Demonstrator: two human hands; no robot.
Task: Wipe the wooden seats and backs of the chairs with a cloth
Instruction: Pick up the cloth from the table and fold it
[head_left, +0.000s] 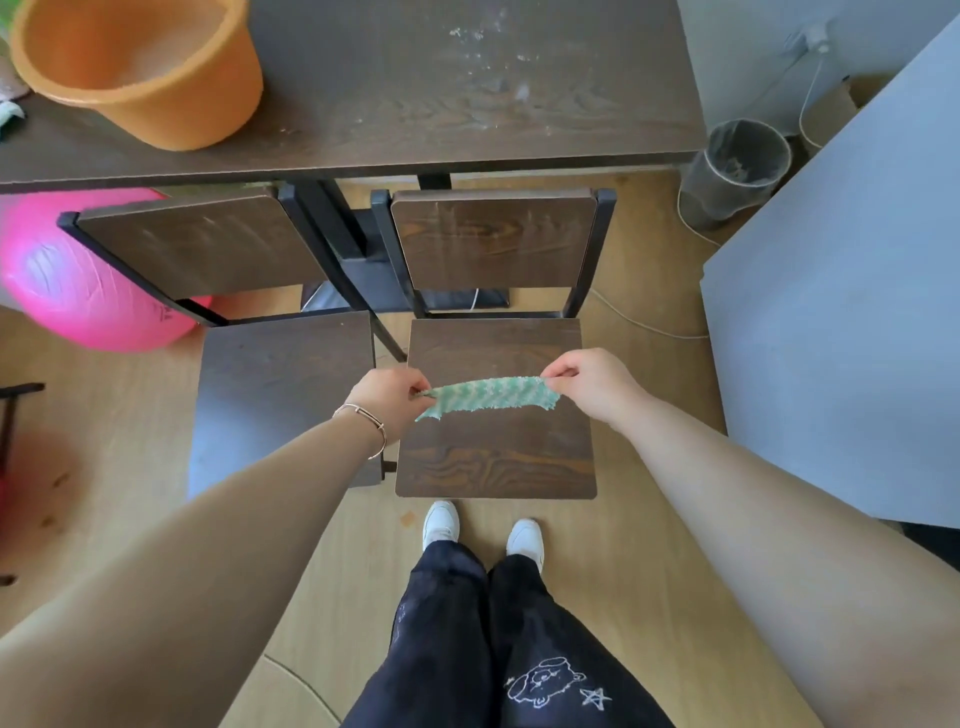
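Observation:
A green and white cloth (491, 396) is stretched flat between my two hands, a little above the right chair's seat (496, 457). My left hand (390, 400) pinches its left end and my right hand (592, 383) pinches its right end. The right chair's dark wooden back (493, 239) stands upright behind the seat. A second chair is to the left, turned at an angle, with its seat (280, 379) and back (202, 244) in view.
A dark wooden table (467, 104) with white marks stands behind the chairs, with an orange bucket (140, 67) on its left part. A pink ball (78, 280) lies at the left, a lined bin (737, 166) at the right, a grey surface (841, 312) beside it.

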